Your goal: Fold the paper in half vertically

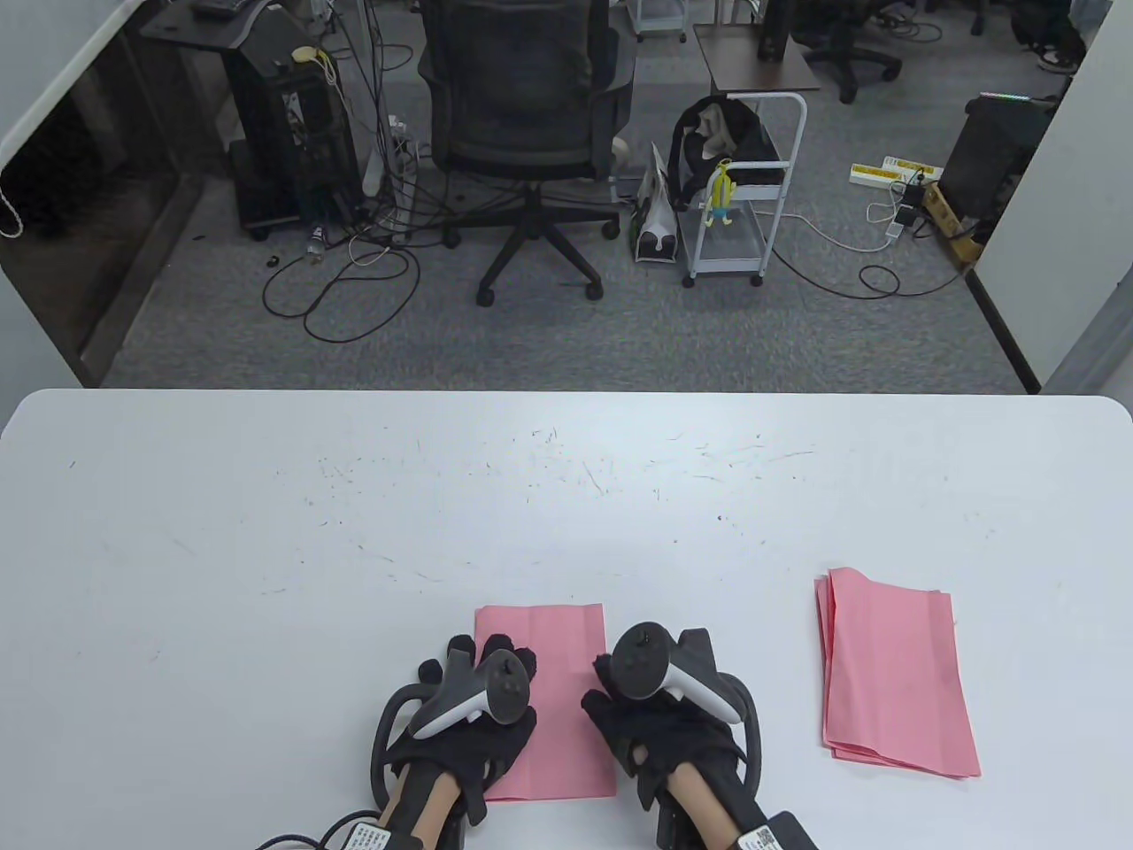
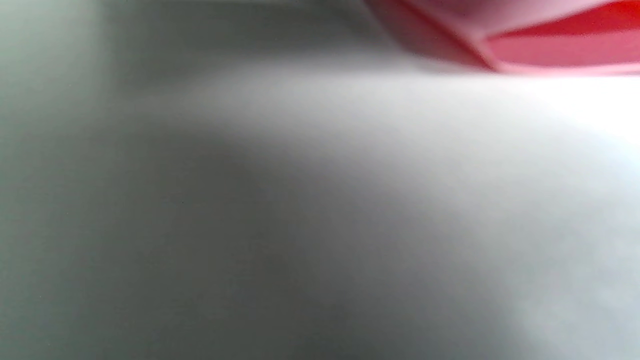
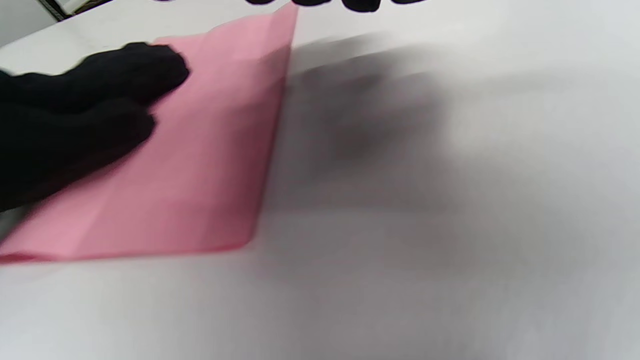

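Note:
A pink paper (image 1: 558,708), folded into a tall narrow rectangle, lies flat near the table's front edge. My left hand (image 1: 489,657) rests flat on its left half, fingers stretched out and pressing it down; these black fingers (image 3: 95,105) also show on the paper (image 3: 210,160) in the right wrist view. My right hand (image 1: 611,708) is beside the paper's right edge, over the bare table, holding nothing. Its fingertips (image 3: 360,4) just show at the top of the right wrist view. The left wrist view is blurred and shows only a pink paper edge (image 2: 550,47).
A stack of folded pink papers (image 1: 894,682) lies to the right on the white table (image 1: 354,531). Beyond the table's far edge are an office chair (image 1: 527,133) and a white cart (image 1: 743,186) on the floor.

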